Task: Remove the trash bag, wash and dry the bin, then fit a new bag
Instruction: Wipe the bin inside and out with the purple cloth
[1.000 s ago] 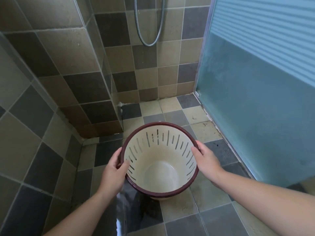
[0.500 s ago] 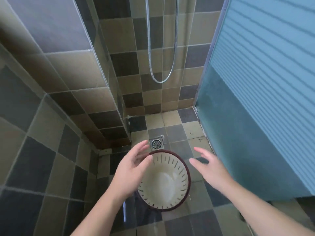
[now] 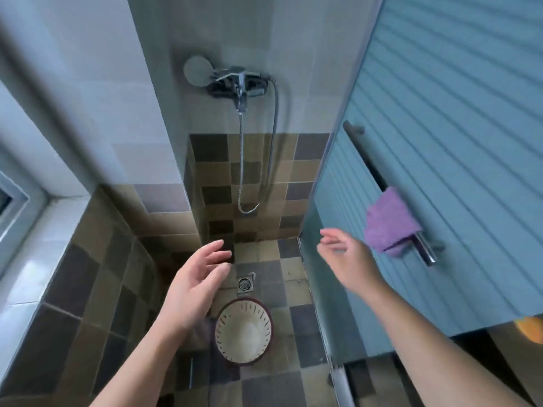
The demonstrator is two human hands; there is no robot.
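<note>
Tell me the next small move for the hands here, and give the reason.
Probably reach the right hand up to the shower mixer and turn on the water. The bin stands upright and bagless on the shower floor beside the drain, both hands are free, the left hand open too, and no water is running.

A floor [image 3: 266, 386] of brown, tan and grey checked tiles runs below the hands, with a square drain [image 3: 244, 284] between them. Beyond, a chrome shower mixer [image 3: 239, 82] and looping hose [image 3: 271, 148] hang on pale wall. Right of the hands, a purple cloth [image 3: 389, 223] drapes a rail [image 3: 382, 183] on ribbed blue glass [image 3: 458, 142].
</note>
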